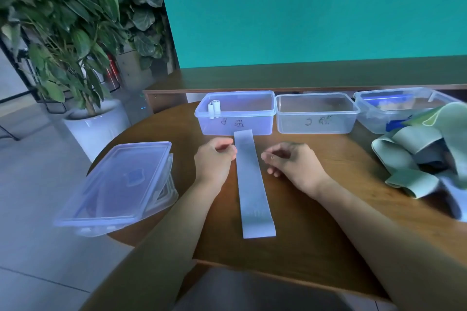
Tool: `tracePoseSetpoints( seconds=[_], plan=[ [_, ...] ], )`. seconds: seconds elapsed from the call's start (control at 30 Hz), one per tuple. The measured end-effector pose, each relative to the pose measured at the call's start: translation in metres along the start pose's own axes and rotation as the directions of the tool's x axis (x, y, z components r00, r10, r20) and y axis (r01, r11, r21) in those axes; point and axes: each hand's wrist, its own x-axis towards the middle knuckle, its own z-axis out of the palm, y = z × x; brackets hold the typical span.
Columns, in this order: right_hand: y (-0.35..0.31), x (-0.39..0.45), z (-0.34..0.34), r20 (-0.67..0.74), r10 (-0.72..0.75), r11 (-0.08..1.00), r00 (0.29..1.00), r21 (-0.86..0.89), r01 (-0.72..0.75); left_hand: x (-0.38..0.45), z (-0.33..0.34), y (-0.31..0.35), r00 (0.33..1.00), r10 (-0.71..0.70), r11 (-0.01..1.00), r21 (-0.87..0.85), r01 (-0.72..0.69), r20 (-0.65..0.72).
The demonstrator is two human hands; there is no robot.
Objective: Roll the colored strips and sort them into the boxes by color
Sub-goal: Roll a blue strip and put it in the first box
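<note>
A pale blue strip (251,184) lies flat and unrolled on the brown table (316,222), running from the near edge toward the boxes. My left hand (214,159) sits just left of the strip's far part, fingers loosely curled, holding nothing. My right hand (290,161) hovers just right of it, fingers also loosely curled and empty. Behind stands a clear box (236,125) holding a rolled pale strip (214,107) in its left corner. An empty clear box (317,121) stands to its right. A heap of green and blue strips (424,159) lies at the right.
A third clear box (379,113) with blue contents stands at the far right back. Stacked clear lids (118,189) overhang the table's left edge. A potted plant (96,126) stands on the floor to the left. A teal wall rises behind the table.
</note>
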Motion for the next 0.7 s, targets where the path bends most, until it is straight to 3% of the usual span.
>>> tracePoseSetpoints(
  seconds=[0.23,0.33,0.47,0.7],
  plan=[
    [-0.005,-0.059,-0.003,0.142,-0.121,0.991,0.982,-0.039,0.128,-0.072,-0.031,0.01,0.975,0.111,0.961,0.228,-0.154,0.193],
    [-0.011,-0.081,-0.005,0.193,-0.165,0.98,0.967,-0.081,0.183,-0.097,-0.049,0.017,0.947,0.146,0.955,0.21,-0.211,0.287],
    [-0.013,-0.105,-0.007,0.27,-0.263,0.949,0.926,-0.098,0.298,-0.122,-0.069,0.026,0.876,0.201,0.957,0.104,-0.271,0.439],
    [-0.011,-0.111,-0.008,0.389,-0.368,0.849,0.845,-0.23,0.475,-0.13,-0.079,0.019,0.733,0.354,0.774,0.257,-0.578,0.582]
  ],
)
